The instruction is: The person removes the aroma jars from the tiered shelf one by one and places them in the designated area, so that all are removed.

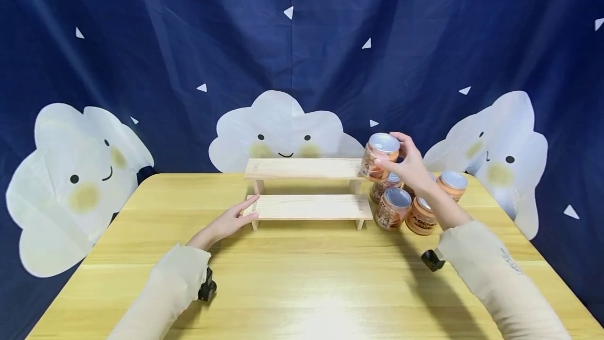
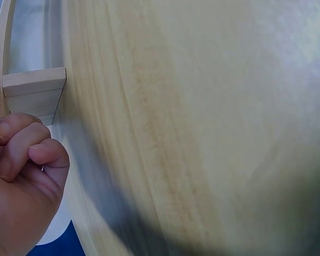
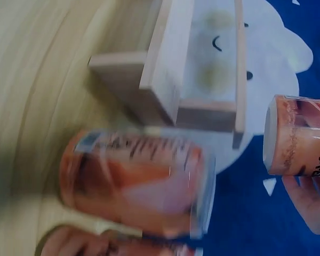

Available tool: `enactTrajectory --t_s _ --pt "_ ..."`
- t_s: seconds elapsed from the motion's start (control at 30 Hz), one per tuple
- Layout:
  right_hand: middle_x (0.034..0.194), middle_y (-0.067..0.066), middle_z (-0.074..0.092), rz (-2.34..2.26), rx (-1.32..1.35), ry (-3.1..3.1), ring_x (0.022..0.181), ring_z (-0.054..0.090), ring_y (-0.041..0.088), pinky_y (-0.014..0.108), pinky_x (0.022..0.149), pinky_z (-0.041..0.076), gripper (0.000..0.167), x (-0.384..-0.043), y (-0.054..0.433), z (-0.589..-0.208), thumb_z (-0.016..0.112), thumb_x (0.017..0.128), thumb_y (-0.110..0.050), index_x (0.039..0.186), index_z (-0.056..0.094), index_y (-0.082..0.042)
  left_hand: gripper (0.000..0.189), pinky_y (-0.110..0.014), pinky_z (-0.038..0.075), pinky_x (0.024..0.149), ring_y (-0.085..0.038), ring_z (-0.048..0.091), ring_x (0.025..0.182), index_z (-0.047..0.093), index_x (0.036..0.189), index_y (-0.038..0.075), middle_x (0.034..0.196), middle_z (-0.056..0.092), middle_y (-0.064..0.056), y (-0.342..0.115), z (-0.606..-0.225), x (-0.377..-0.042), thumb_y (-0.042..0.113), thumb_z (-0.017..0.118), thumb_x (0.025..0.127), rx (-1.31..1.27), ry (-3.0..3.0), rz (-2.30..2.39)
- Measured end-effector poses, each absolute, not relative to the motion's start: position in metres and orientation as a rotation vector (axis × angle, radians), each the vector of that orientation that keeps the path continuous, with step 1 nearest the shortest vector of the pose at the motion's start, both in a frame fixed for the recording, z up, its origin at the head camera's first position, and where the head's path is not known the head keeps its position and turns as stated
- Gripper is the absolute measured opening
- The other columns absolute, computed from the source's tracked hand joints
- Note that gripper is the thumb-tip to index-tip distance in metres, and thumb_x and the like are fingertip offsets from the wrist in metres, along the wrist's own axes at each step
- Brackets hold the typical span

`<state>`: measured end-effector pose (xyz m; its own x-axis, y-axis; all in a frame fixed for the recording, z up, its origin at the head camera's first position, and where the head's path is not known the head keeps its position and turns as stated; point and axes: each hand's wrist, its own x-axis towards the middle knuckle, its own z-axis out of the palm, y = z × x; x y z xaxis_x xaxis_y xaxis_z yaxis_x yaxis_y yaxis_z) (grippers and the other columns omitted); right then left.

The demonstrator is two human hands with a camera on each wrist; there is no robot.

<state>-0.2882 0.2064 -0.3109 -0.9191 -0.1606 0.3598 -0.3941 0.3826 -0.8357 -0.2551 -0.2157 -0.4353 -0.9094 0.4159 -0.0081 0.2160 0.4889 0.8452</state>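
Note:
My right hand [image 1: 411, 166] grips a jar [image 1: 376, 159] with an orange label and a silvery lid, upright near the right end of the upper wooden shelf [image 1: 304, 168]. In the right wrist view a gap shows between the base of the held jar [image 3: 296, 136] and the upper board. At the other side, my left hand [image 1: 229, 222] holds the left end of the lower wooden shelf [image 1: 309, 206] between thumb and forefinger. The left wrist view shows the other fingers [image 2: 29, 146] curled beside a shelf leg [image 2: 34, 85].
Right of the shelves several similar jars stand close together, among them a front jar [image 1: 393, 209], one beside it [image 1: 420, 218] and one farther right [image 1: 452, 185]. The wooden table [image 1: 292, 261] ends at a dark blue curtain [image 1: 330, 67] with white clouds.

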Motion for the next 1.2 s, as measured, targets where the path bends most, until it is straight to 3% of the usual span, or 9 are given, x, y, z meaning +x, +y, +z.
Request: enactTrajectory --t_s 0.23,0.43,0.67,1.07,1.2 --pt "0.107 -0.006 0.045 1.496 0.439 -2.394 0.093 0.046 -0.001 0.009 0.076 0.039 0.065 -0.267 0.249 -0.309 0.065 0.082 -0.004 0.135 0.027 0.002 0.061 -0.059 0.012 0.106 -0.038 0.007 0.137 0.02 0.146 0.008 0.151 0.015 -0.012 -0.215 -0.436 -0.255 0.027 0.049 0.095 0.545 2.527 1.375" --pt "0.103 -0.019 0.047 1.451 0.356 -2.351 0.092 0.046 -0.003 0.007 0.075 0.036 0.057 -0.242 0.298 -0.316 0.063 0.082 0.001 0.13 0.037 -0.015 0.063 -0.059 0.012 0.106 -0.038 0.005 0.137 0.018 0.146 0.008 0.152 0.012 -0.011 -0.213 -0.434 -0.259 0.029 0.048 0.095 0.556 2.499 1.368" --pt "0.101 -0.021 0.049 1.469 0.343 -2.349 0.088 0.046 -0.006 0.005 0.068 0.038 0.057 -0.225 0.342 -0.328 0.059 0.082 0.006 0.12 0.038 -0.031 0.063 -0.058 0.012 0.106 -0.037 0.007 0.137 0.019 0.146 0.01 0.152 0.013 -0.01 -0.217 -0.436 -0.256 0.031 0.048 0.095 0.528 2.528 1.341" --pt "0.094 -0.027 0.05 1.417 0.273 -2.498 0.081 0.046 -0.01 0.009 0.061 0.039 0.057 -0.221 0.39 -0.365 0.06 0.082 0.003 0.113 0.035 -0.037 0.062 -0.06 0.014 0.105 -0.04 0.008 0.136 0.019 0.146 0.008 0.151 0.014 -0.013 -0.216 -0.439 -0.255 0.03 0.048 0.095 0.54 2.535 1.349" --pt "0.094 -0.028 0.047 1.375 0.296 -2.568 0.083 0.046 -0.013 0.01 0.062 0.04 0.054 -0.226 0.396 -0.381 0.061 0.082 0.002 0.117 0.036 -0.031 0.061 -0.06 0.013 0.105 -0.04 0.007 0.136 0.021 0.145 0.007 0.151 0.015 -0.014 -0.217 -0.439 -0.256 0.027 0.048 0.095 0.559 2.545 1.361"
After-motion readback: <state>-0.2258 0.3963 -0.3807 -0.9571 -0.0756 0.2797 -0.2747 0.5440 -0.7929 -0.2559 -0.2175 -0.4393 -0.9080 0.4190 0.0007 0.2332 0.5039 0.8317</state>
